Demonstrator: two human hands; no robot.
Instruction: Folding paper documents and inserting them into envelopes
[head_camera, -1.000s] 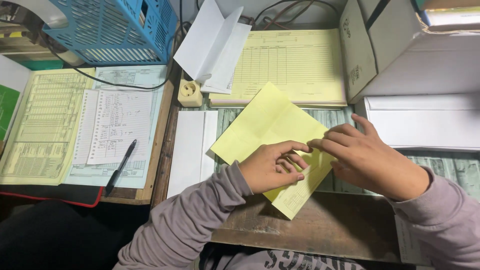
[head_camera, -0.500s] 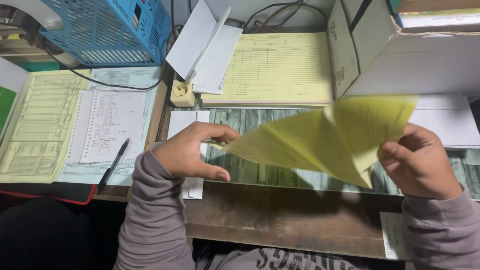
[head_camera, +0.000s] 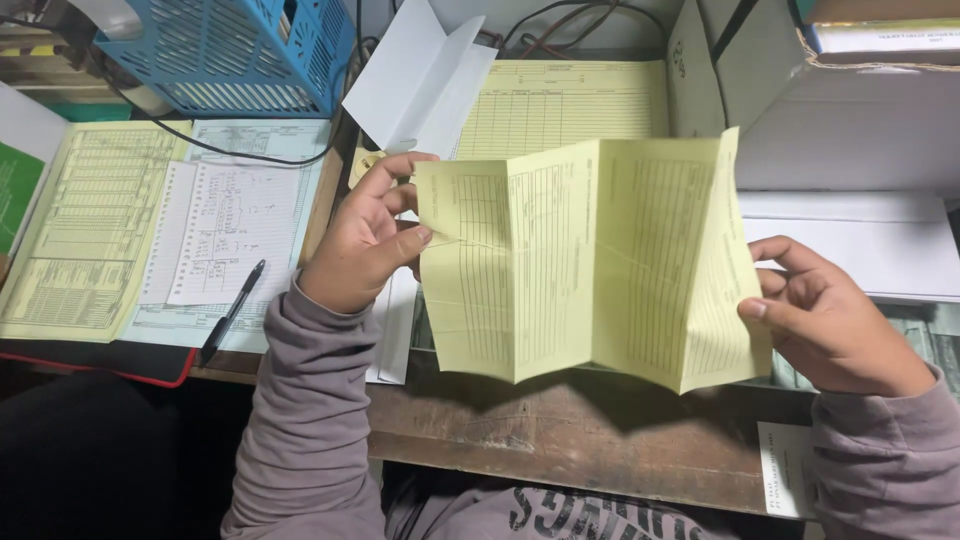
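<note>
A creased yellow printed form sheet (head_camera: 590, 260) is held spread open in the air above the wooden desk (head_camera: 590, 440). My left hand (head_camera: 365, 240) pinches its left edge with thumb and fingers. My right hand (head_camera: 830, 320) grips its lower right edge with the thumb on top. The sheet shows several vertical fold lines and hides part of the desk behind it.
A yellow form pad (head_camera: 570, 100) lies at the back, with folded white paper (head_camera: 420, 80) and a blue plastic basket (head_camera: 230, 50) to its left. A black pen (head_camera: 232, 312) rests on papers at left. White envelopes (head_camera: 860, 245) and a cardboard box (head_camera: 800, 90) stand at right.
The yellow sheet was lying folded on the desk under both hands, then was lifted and unfolded; it now hangs spread flat between my two hands.
</note>
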